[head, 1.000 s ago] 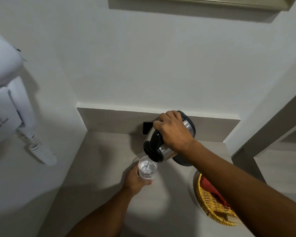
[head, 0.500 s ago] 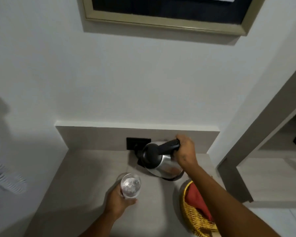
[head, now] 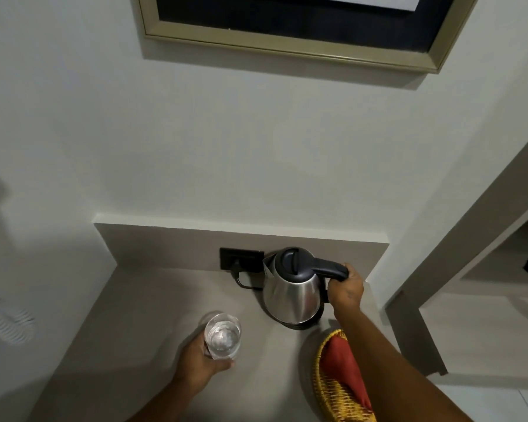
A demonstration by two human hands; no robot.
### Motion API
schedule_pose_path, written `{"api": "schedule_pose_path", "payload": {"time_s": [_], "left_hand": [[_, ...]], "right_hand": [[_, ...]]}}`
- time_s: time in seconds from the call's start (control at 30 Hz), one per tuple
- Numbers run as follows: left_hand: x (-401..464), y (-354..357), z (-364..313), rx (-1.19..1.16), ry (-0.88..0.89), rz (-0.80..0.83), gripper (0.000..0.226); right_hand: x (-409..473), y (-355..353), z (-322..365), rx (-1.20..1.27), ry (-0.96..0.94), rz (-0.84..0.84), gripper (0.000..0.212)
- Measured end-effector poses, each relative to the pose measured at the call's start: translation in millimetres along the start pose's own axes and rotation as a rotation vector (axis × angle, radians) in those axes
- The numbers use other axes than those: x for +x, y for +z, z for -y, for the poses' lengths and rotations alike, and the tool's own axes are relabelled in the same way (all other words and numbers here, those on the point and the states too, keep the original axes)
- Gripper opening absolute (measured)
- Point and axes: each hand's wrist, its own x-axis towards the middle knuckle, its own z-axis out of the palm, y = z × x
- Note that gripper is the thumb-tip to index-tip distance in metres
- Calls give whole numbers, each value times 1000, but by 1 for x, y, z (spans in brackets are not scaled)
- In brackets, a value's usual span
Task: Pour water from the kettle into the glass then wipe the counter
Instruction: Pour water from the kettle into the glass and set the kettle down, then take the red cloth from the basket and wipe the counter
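Kettle (head: 291, 292) upright on its base near the worktop's (head: 141, 315) back edge, right hand (head: 345, 290) clenched round the handle. Glass (head: 223, 335) with water held in the left hand (head: 200, 363) toward the front. Wicker basket (head: 333, 394) with red cloth (head: 346, 367) at right edge

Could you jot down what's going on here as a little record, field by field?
left hand: wrapped around the glass
glass: upright, holds water
right hand: grips the kettle by its black handle
kettle: upright on its base, lid shut
counter: grey, no spill visible
wicker basket: right of the glass, red cloth inside
wall socket: behind the kettle, cord plugged in
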Motion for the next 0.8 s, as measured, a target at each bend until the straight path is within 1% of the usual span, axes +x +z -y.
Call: {"api": "schedule_pose_path", "payload": {"time_s": [0.2, 0.33, 0.43, 0.5, 0.53, 0.57, 0.6, 0.63, 0.7, 0.73, 0.8], "left_hand": [[1, -1, 4, 36, -12, 1, 84], [2, -2, 7, 65, -17, 7, 85], [2, -1, 7, 90, -5, 8, 81], [3, -1, 7, 110, 14, -6, 79], [3, -2, 8, 127, 30, -6, 80], [2, -3, 6, 147, 52, 0, 81], [1, -5, 3, 168, 73, 10, 82], [0, -9, 1, 189, 97, 28, 84], [0, -17, -1, 265, 184, 84, 91], [1, -22, -3, 319, 237, 110, 94], [4, -29, -2, 483, 326, 130, 96]], "right_hand": [[18, -10, -6, -11, 2, -23, 32], [19, -18, -20, -13, 47, -40, 38], [15, -25, -20, -61, 13, 30, 39], [5, -33, -20, -63, -38, 72, 49], [-5, -38, -26, -60, -64, 60, 54], [-16, -45, -35, -77, -104, 33, 54], [-30, -52, -47, -120, -162, 27, 50], [-44, -59, -61, -196, -227, 64, 44], [-63, -73, -89, -457, -348, 229, 32], [-69, -78, -99, -623, -380, 321, 36], [-71, -83, -115, -869, -361, 446, 55]]}}
